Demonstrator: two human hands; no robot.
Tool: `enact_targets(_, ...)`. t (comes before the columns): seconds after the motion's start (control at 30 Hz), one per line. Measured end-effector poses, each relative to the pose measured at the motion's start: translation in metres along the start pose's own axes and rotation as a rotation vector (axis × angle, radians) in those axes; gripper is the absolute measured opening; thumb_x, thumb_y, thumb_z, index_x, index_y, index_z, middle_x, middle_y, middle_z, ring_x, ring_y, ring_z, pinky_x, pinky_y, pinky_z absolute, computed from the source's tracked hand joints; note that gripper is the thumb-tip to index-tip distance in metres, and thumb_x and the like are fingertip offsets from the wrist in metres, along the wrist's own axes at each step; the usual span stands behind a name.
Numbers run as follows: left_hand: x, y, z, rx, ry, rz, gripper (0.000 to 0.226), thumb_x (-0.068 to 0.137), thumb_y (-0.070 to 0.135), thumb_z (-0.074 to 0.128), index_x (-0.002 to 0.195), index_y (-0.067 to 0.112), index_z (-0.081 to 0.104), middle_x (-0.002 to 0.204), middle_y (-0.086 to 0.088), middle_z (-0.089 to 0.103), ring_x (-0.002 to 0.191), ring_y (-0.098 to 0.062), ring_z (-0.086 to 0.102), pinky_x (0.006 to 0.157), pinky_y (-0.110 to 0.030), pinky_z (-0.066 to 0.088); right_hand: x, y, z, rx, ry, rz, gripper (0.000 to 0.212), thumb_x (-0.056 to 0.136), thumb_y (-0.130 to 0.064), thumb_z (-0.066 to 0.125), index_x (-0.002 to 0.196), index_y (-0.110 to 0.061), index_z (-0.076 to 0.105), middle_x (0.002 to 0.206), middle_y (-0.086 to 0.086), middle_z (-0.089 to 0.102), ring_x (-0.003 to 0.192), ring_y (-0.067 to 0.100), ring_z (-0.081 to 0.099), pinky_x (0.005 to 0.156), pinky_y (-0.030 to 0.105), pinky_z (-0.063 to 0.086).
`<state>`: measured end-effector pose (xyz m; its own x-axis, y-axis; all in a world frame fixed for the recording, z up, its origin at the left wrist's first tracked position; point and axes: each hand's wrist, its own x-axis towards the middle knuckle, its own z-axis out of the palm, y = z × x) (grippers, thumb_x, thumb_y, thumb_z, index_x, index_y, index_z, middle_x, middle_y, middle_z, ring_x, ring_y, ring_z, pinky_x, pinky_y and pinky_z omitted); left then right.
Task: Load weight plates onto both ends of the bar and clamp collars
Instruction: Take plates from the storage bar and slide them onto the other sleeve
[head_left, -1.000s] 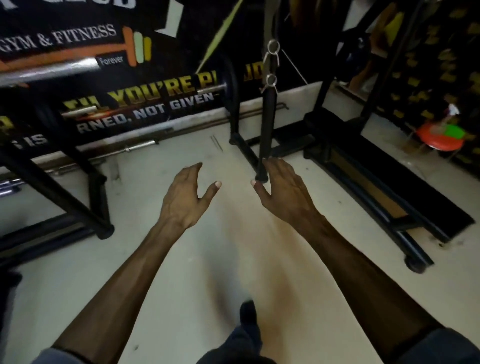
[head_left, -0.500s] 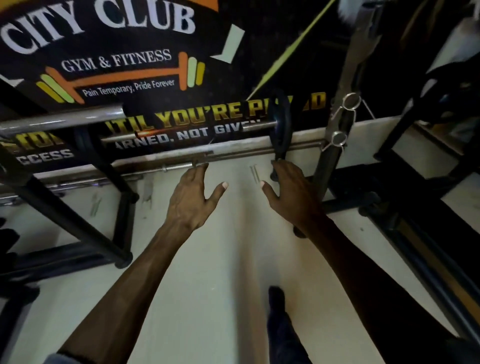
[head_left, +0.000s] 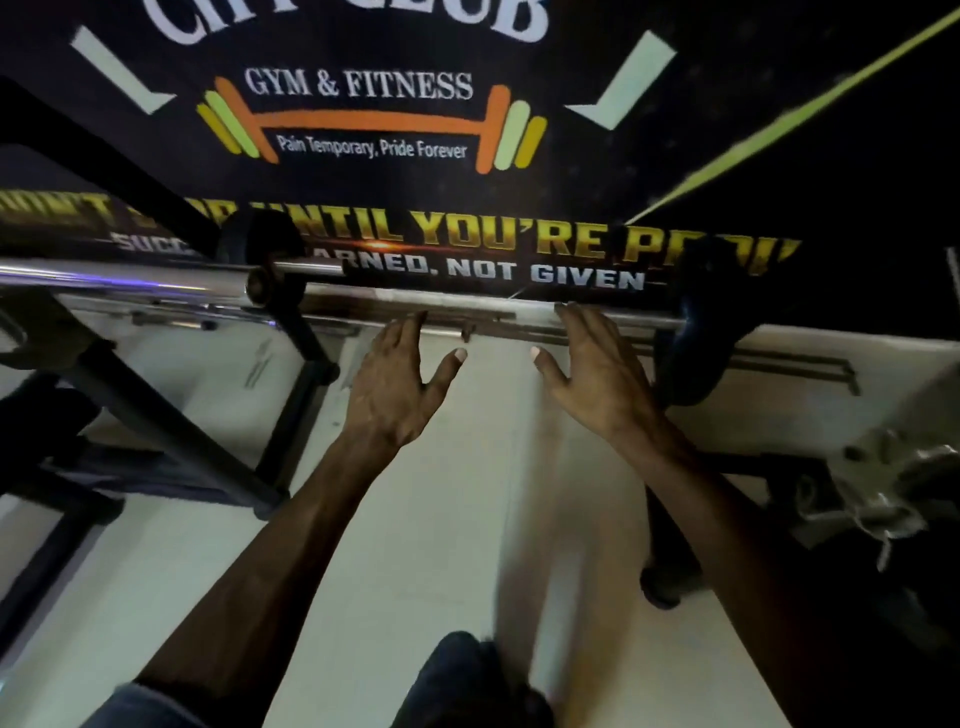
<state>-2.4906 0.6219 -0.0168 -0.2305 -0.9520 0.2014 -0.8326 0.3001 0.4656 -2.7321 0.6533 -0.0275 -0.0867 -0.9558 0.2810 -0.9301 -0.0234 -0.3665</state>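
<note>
A steel bar runs across the view at the foot of the wall banner. A dark weight plate sits on it at the right, and another dark plate at the left. My left hand and my right hand reach out side by side, palms down and fingers spread. Their fingertips are at the bar between the two plates. Neither hand holds anything. A thicker chrome bar comes in from the left and ends near the left plate.
A black rack frame with slanted legs fills the left. Another black stand and a metal fitting are at the right. The pale floor lies open under my arms. My foot shows at the bottom.
The view has swung up and closer to the wall banner. Both hands have stretched forward until the fingertips meet the bar; they were short of it before.
</note>
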Motion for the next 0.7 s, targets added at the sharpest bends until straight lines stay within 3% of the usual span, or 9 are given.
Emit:
enact_targets(0.37,0.156,-0.08,0.044,-0.082,0.077,-0.288,0.074,0.102,0.064,0.045,0.16,0.02,0.032,0.16,-0.007,0.045,0.144,-0.029,0.047,0.114,-0.053,0.045,0.213,0.002,0.108,0.089,-0.138,-0.201,0.061,0.1,-0.047,0.055,0.151,-0.016,0.042,0.152,0.005,0.047,0.14,0.026,0.046,0.108,0.046,0.049)
enact_targets(0.53,0.219,-0.109,0.049,-0.108,0.129,-0.402,0.068,0.103,0.059,0.048,0.156,0.018,0.039,0.144,-0.011,0.059,0.132,-0.03,0.054,0.108,-0.051,0.048,0.299,-0.008,0.15,0.18,-0.125,-0.339,0.051,0.1,-0.047,0.054,0.141,-0.017,0.05,0.141,0.003,0.057,0.129,0.022,0.056,0.099,0.042,0.056)
enact_targets(0.7,0.268,-0.135,0.056,-0.095,0.165,-0.51,0.07,0.103,0.06,0.048,0.154,0.013,0.04,0.153,-0.01,0.052,0.139,-0.029,0.049,0.113,-0.048,0.044,0.373,-0.021,0.186,0.285,-0.128,-0.448,0.044,0.101,-0.047,0.052,0.134,-0.018,0.056,0.131,0.001,0.06,0.121,0.019,0.059,0.093,0.038,0.057)
